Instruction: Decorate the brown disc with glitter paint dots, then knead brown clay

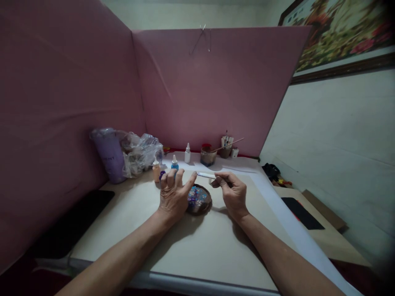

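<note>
Pale rectangular work board [191,246], walled by pink partition panels [216,86], gives a flat support. Round dark painted disc with coloured dots [199,199] lies flat at centre. Left hand [174,195], fingers spread, presses its rim, apparently steadying it. Right hand [233,191] pinches a slim white pen-like tool [206,175], long axis near horizontal, tip pointing left above the disc.

**Dim, warm-toned wide-angle view**

Light is low and soft, falling from above and slightly ahead. The left hand [173,196] and right hand [233,192] cast diffuse shadows toward the viewer across the table [197,246]. No glare appears. Straight edges bow near the frame borders, corners darken, and the framed picture [336,33] at upper right is blurred.
</note>
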